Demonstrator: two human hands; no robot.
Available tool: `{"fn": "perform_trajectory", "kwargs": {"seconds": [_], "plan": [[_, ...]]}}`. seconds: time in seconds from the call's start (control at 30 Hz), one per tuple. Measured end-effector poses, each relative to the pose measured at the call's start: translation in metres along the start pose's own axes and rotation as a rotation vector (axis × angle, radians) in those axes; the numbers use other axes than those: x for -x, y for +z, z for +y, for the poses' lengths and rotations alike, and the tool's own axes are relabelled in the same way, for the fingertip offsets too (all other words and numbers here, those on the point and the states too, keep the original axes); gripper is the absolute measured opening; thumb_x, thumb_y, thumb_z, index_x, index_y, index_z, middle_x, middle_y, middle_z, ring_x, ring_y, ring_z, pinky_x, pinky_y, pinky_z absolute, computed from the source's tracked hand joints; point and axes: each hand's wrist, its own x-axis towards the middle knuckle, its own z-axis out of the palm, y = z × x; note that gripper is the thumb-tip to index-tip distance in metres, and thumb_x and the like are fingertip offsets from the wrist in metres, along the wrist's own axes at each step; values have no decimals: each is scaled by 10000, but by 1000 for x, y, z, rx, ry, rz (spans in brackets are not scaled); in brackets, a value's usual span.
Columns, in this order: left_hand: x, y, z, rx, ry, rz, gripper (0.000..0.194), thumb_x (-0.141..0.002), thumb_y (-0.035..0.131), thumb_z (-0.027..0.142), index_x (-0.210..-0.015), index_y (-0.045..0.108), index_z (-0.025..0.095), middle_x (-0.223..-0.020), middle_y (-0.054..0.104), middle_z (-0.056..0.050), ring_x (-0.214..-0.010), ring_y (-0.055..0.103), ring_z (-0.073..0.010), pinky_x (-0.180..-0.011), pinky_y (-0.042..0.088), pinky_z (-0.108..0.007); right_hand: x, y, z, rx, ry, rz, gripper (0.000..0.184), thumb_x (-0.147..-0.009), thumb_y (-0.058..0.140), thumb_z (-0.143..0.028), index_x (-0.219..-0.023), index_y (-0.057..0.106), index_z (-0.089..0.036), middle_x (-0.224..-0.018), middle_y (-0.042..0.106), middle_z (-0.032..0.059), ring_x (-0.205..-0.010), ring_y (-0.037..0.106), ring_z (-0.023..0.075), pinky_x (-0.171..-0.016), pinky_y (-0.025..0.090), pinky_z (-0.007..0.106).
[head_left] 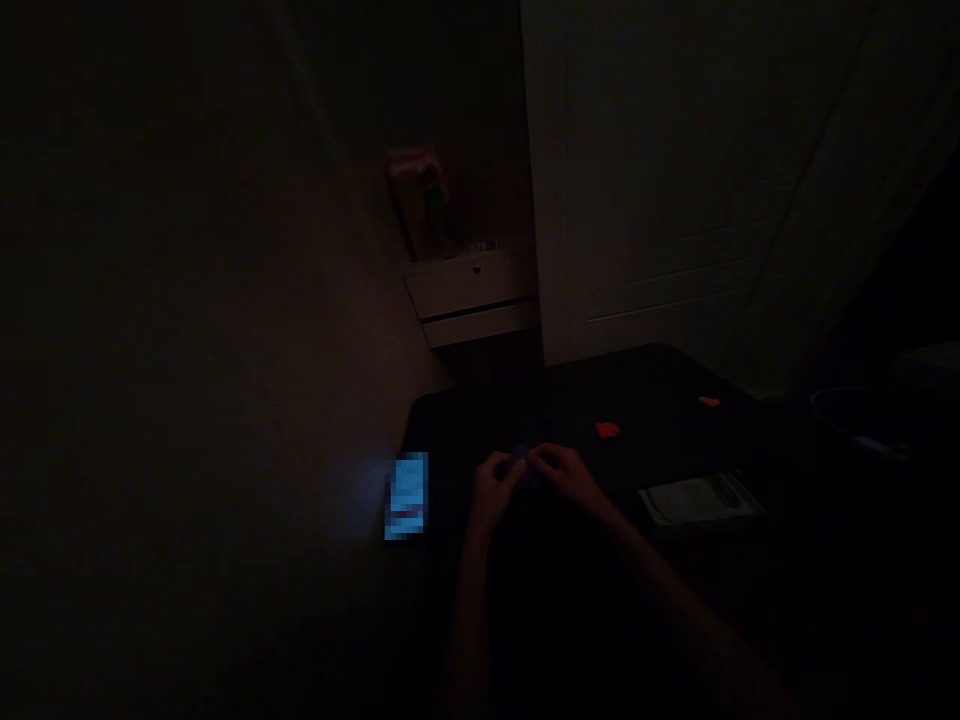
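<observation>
The scene is very dark. Over a black table (pixel 480 425), my left hand (pixel 493 482) is closed on a small purple, roundish object (pixel 523 468) whose kind I cannot make out. From the other side, my right hand (pixel 566 470) pinches at the same object, its thumb and forefinger closed at the object's upper edge. My fingers hide part of it. Beyond my right hand lies a small red-orange lump (pixel 607 430). A smaller orange piece (pixel 709 401) rests farther off to the right.
A lit, blurred-out screen (pixel 407 495) glows at the table's left, near the wall (pixel 300 450). To the right lies a pale flat packet or paper (pixel 701 500). Behind the table are a drawer unit (pixel 480 290) with a reddish box (pixel 420 200) on it, and a pale door-like panel (pixel 645 200).
</observation>
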Motion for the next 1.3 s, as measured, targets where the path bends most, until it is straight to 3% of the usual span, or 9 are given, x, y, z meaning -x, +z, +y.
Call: {"fn": "perform_trajectory", "kwargs": {"seconds": [0.33,0.5,0.63,0.8,0.93,1.1,1.3], "plan": [[-1,-2,-6,0,-2,16,335,-821,712,474,-891,736,147,-846,714,-47,-823,644,-211,-764,471,-306,0,0,-2,25,-94,11,330,-951,600,-494,-981,791,-226,-982,768,76,-929,703,251,-856,531,367],[0,-2,-8,-22,47,107,281,-840,681,407,-926,740,146,-871,728,-63,-846,660,-221,-783,481,-312,2,1,-8,-3,-64,-49,308,-916,663,-479,-1043,780,-223,-1045,774,70,-983,706,256,-899,525,369],[-1,0,-11,-63,44,185,262,-830,685,378,-933,747,146,-893,743,-76,-871,668,-231,-807,486,-325,4,3,-9,19,-14,-93,318,-875,713,-480,-1027,766,-206,-993,781,60,-922,712,258,-825,531,350],[-3,-1,-12,5,-4,105,285,-800,734,427,-881,747,154,-842,740,-61,-821,672,-220,-755,496,-307,4,4,-4,58,-15,-59,308,-903,658,-468,-1013,752,-197,-935,772,56,-845,697,241,-769,527,337],[-2,-1,-8,68,-19,62,323,-788,755,431,-960,739,158,-903,751,-69,-865,685,-222,-795,502,-311,2,2,2,-25,1,15,315,-880,661,-460,-1012,739,-185,-972,771,73,-884,704,254,-808,541,357],[0,-1,-3,-10,-17,3,299,-821,703,457,-879,718,165,-847,720,-44,-821,645,-203,-758,467,-296,0,1,5,-92,10,17,321,-884,660,-477,-1038,724,-203,-1056,766,82,-973,705,268,-891,542,392],[1,-3,-3,-46,25,41,288,-833,660,451,-747,609,181,-726,593,15,-731,542,-159,-686,401,-262,1,3,0,-26,-24,-15,328,-897,660,-490,-1064,713,-213,-1033,758,58,-950,695,248,-884,533,370]]}}
